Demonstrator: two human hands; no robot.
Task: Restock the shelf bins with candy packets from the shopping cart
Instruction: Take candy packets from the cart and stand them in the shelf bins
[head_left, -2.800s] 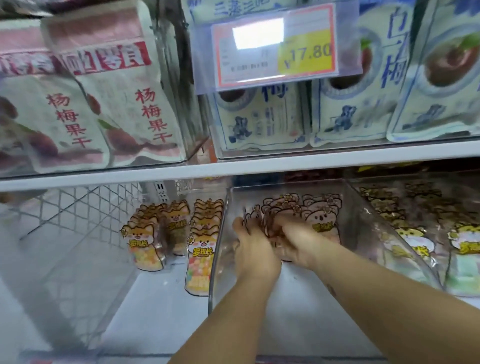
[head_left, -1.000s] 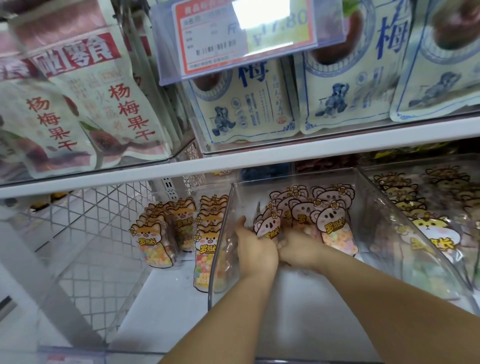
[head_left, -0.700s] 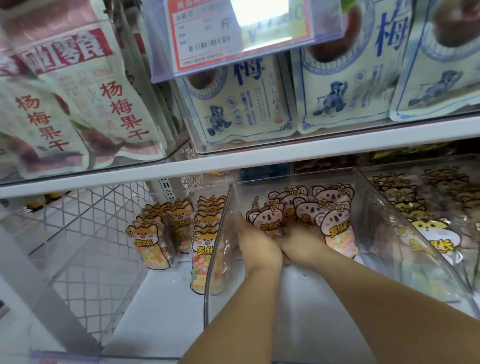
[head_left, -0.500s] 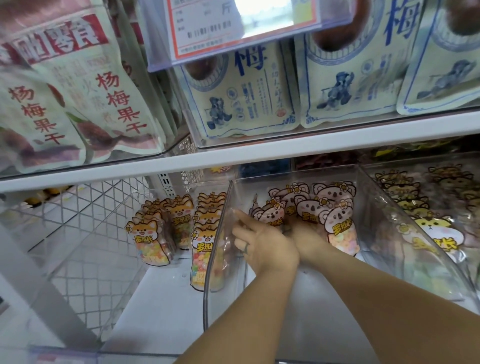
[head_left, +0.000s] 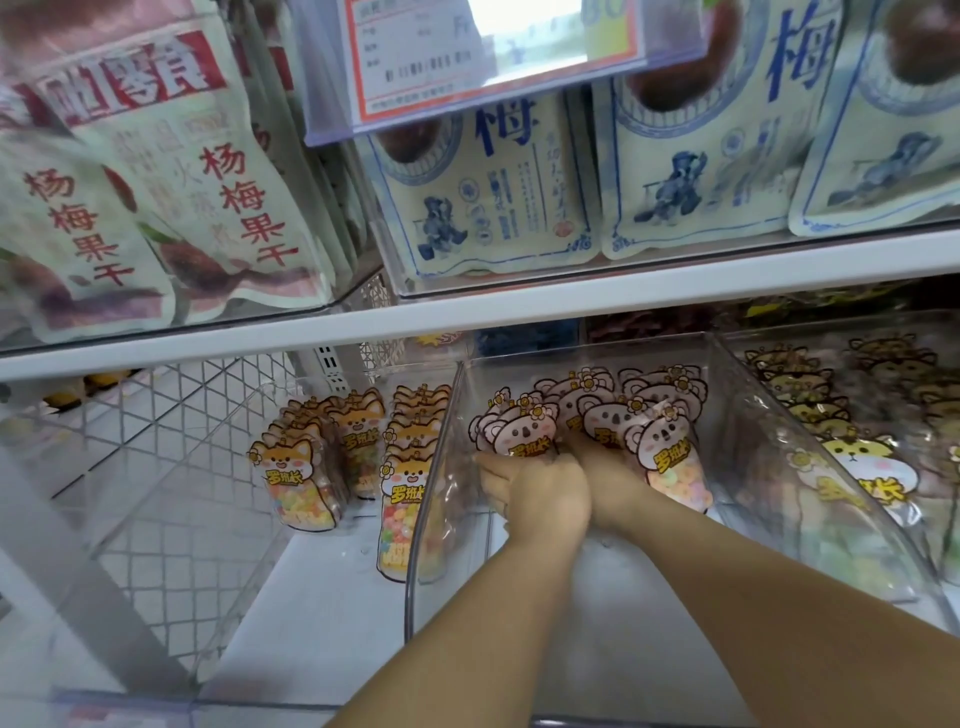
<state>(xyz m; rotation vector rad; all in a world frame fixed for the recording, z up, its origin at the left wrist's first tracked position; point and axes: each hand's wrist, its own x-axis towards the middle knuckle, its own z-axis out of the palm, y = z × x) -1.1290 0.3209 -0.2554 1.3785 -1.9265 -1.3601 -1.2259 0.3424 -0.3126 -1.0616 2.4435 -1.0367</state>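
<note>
Several koala-shaped candy packets (head_left: 670, 457) stand in rows at the back of a clear plastic shelf bin (head_left: 434, 483). Both my hands reach into this bin. My left hand (head_left: 535, 493) is at the base of the front-left koala packets, its fingers wrapped round their lower part. My right hand (head_left: 610, 480) lies just behind and to the right of it, touching the packets. Its fingers are tucked between the packets and hidden. The front half of the bin floor is bare.
A clear bin to the left holds orange dog-shaped packets (head_left: 291, 467). A bin to the right holds yellow animal packets (head_left: 862, 473). The white shelf edge (head_left: 623, 296) hangs low above, with large plum bags and a price tag (head_left: 493, 52). White wire mesh (head_left: 156, 415) stands far left.
My left hand, which had its fingers spread a moment ago, has closed back onto the front-left koala packets. The packets now stand more upright. The view has tilted down slightly.
</note>
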